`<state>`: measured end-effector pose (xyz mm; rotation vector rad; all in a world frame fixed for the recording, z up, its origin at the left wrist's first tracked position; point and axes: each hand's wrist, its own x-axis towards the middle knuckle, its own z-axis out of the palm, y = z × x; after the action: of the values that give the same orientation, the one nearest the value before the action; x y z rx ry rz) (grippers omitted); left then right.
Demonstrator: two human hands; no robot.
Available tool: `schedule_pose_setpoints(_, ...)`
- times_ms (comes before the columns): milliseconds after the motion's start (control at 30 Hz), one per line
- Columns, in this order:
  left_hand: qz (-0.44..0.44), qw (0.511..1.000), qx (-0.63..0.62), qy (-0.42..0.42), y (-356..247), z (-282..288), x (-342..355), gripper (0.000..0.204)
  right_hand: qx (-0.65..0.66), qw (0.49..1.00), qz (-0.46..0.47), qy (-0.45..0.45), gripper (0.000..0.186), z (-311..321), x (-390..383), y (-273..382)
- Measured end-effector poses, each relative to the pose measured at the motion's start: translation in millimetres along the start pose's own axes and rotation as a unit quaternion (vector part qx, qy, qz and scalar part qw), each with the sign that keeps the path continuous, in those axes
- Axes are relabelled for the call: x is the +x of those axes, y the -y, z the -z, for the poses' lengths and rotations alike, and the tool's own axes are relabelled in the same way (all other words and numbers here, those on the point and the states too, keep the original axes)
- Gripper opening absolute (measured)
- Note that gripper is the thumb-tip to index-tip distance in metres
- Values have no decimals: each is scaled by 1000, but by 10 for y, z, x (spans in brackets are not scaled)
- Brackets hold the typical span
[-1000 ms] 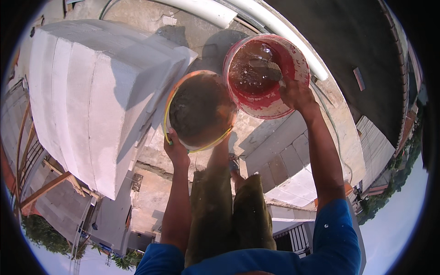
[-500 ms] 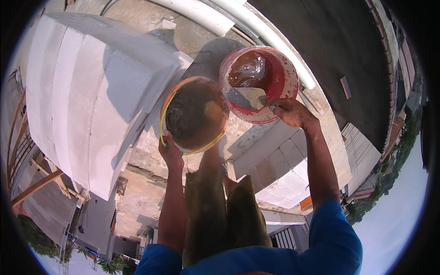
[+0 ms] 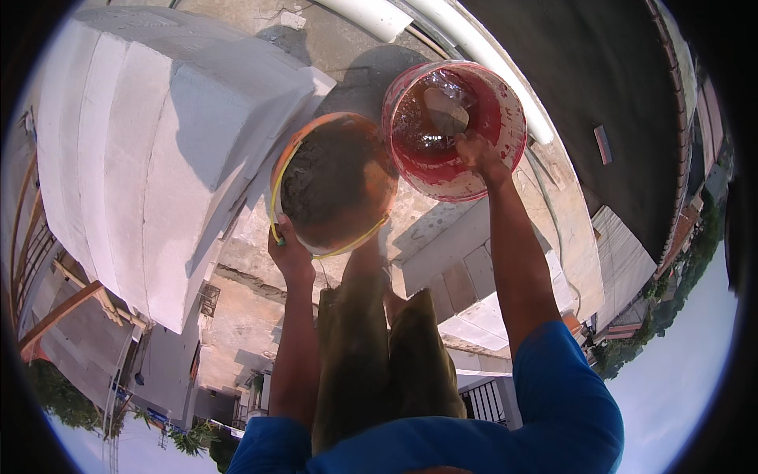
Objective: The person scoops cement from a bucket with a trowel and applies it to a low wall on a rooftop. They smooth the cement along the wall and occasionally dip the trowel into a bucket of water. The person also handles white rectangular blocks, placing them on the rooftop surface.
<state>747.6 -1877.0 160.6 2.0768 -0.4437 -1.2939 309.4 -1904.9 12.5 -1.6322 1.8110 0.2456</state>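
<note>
"What's nearest you?"
"My blue sleeve [image 3: 564, 379], then my left hand [image 3: 290, 251], closed on the near edge of an orange bucket [image 3: 379, 174] holding a grey mix [image 3: 320, 178]."
"And the right?"
"My right hand [image 3: 479, 156] grips a trowel [image 3: 446, 112], its blade inside the red bucket [image 3: 496, 110] just beside; I can't tell how deep it sits in the liquid [image 3: 412, 126]."
"Farther?"
"Pale blocks [image 3: 118, 158] left, a white pipe [image 3: 367, 16] beyond."

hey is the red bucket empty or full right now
Neither: the red bucket holds brown liquid, glinting, with bare red wall above it. How deep, I cannot tell.
</note>
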Motion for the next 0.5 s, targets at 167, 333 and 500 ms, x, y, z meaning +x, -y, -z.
schedule_pose_setpoints(167,39,998,-52,-4,125,-24,23,50,37,999,-19,-16,21,-1242,737,-106)
schedule_pose_setpoints(333,42,997,-65,-2,235,66,13,50,543,801,-240,-79,31,-914,510,364)
schedule_pose_setpoints(500,27,998,-56,31,347,103,57,54,467,845,-253,-68,44,-99,-320,446)
